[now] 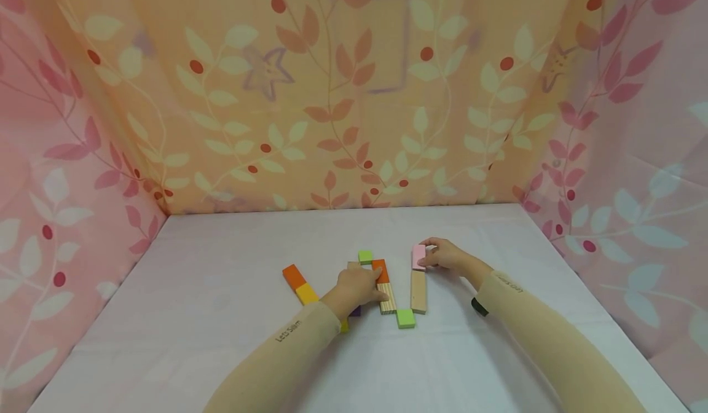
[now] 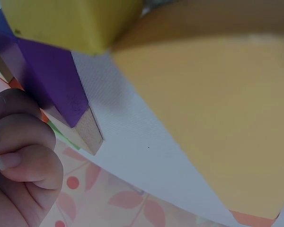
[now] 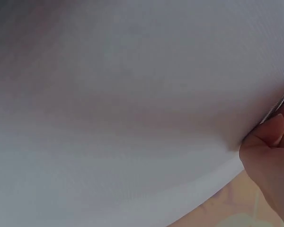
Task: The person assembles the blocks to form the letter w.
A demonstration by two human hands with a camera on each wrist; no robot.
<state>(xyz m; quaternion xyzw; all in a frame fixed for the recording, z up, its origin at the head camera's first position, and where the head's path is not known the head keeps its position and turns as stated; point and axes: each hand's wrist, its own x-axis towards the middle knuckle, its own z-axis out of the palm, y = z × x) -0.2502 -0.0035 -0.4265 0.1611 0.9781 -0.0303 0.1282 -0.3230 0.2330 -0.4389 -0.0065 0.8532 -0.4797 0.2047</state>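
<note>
Resting on a white table [image 1: 221,290], the person's two hands work among a row of coloured wooden blocks. The right hand [image 1: 447,255] pinches a pink block [image 1: 418,256] between thumb and fingertips, so its grip is closed narrowly on that block; the pink block lies flat on the table, its near end touching the far end of a plain wooden block [image 1: 418,291]. The left hand [image 1: 356,285] lies over the middle column, fingers stretched forward and pressing on a ribbed wooden block [image 1: 387,297] just near an orange block [image 1: 380,270]; its grip is flat and relaxed, wrapped round nothing. A small green block [image 1: 365,256] sits at the far end of this column and a second green block [image 1: 405,318] at the near end, between the ribbed and plain pieces. To the left, apart from the hands, an orange-and-yellow bar [image 1: 300,284] lies at a slant. The left wrist view shows a purple block [image 2: 52,80] beside curled fingers [image 2: 23,156]. The right wrist view shows mostly white cloth and a fingertip [image 3: 270,135]. Leaf-patterned fabric [image 1: 354,93] walls the space.
</note>
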